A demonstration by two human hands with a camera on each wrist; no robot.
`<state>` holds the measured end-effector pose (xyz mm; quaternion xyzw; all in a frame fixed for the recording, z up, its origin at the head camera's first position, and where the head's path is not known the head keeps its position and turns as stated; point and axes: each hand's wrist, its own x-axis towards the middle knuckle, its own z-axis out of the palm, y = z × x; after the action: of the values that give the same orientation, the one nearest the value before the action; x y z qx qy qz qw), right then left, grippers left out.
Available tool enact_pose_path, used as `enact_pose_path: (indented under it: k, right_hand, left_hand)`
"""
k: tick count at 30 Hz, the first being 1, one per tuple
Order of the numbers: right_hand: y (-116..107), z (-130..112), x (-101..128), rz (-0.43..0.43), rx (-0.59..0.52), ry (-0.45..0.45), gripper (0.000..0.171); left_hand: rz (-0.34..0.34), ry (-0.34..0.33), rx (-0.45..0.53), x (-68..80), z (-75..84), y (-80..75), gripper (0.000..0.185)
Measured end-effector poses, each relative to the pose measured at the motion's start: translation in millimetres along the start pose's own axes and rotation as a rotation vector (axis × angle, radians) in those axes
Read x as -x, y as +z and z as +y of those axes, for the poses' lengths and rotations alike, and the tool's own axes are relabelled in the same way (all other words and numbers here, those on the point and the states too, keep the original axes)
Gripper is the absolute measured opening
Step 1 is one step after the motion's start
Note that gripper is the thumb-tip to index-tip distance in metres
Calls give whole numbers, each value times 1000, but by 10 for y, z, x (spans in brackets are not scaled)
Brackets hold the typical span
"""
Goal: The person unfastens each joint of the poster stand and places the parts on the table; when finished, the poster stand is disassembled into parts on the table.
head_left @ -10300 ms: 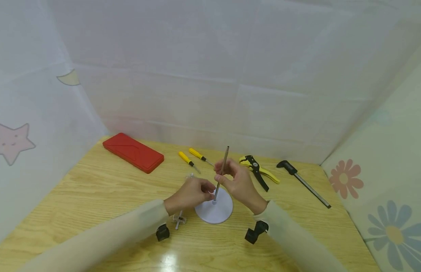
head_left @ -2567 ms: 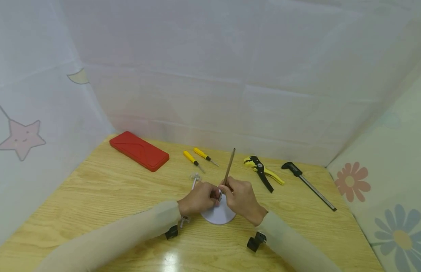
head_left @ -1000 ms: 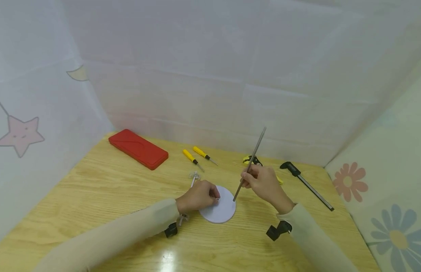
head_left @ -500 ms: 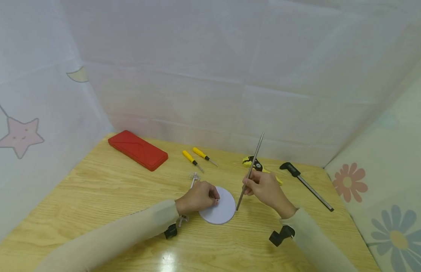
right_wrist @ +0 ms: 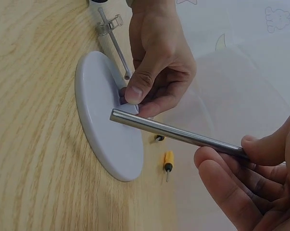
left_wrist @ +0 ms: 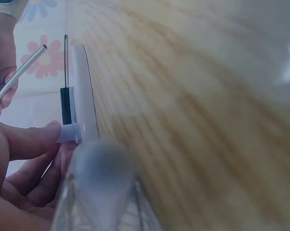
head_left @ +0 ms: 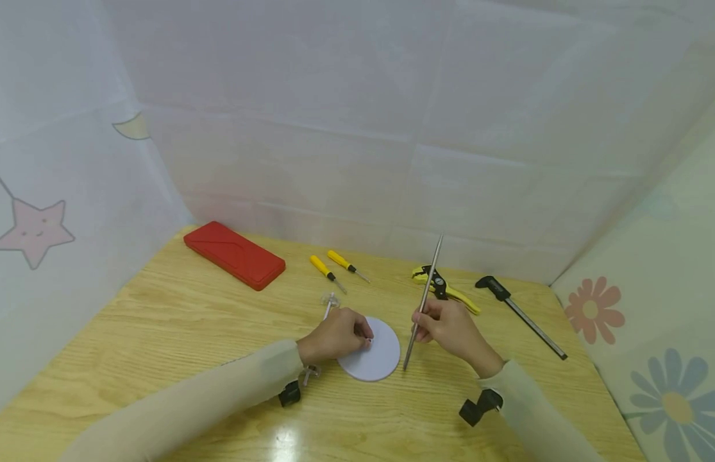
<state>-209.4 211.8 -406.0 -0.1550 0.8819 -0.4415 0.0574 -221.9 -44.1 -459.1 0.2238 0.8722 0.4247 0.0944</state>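
A white round base [head_left: 380,362] lies flat on the table. My left hand [head_left: 340,332] pinches the short white socket [left_wrist: 69,133] that rises from its middle. Just right of the base, my right hand [head_left: 449,324] grips a slim metal rod [head_left: 424,295] between thumb and fingers. The rod slants, lower end near the base's right edge and top leaning away to the right. In the right wrist view its end shows a flat, bare face. Partly hidden behind my left wrist lies a white stick with clear plastic pieces [head_left: 331,300] at its ends.
Two yellow-handled screwdrivers [head_left: 322,266] lie behind the base, with a red case [head_left: 235,255] further left. Beyond my right hand are yellow-and-black wire strippers [head_left: 439,286]; a black caliper [head_left: 521,314] lies to the right. White cloth walls [head_left: 334,128] close off the back and sides.
The rod, earlier standing at the base's socket with both hands on it, has come away to the right in my right hand. Lately it has dropped slightly. My left hand stays at the socket.
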Motion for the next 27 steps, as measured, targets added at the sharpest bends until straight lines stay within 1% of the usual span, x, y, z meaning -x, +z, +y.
enact_pose_path:
  k: [6, 12, 17, 23, 27]
  right_hand:
    - [20, 20, 25, -26, -28, -6, 18]
    - [67, 59, 41, -57, -67, 27, 22]
    - [89, 104, 49, -66, -79, 44, 20]
    - [82, 137, 65, -113, -100, 45, 19]
    - [70, 157, 64, -128, -105, 57, 21]
  left_hand:
    - [9, -3, -7, -1, 12, -4, 7]
    - [5, -8, -7, 3, 15, -5, 7]
    - [4, -10, -10, -2, 9, 10, 7]
    - [7, -1, -9, -4, 6, 11, 7]
    - [9, -1, -10, -8, -4, 15, 7]
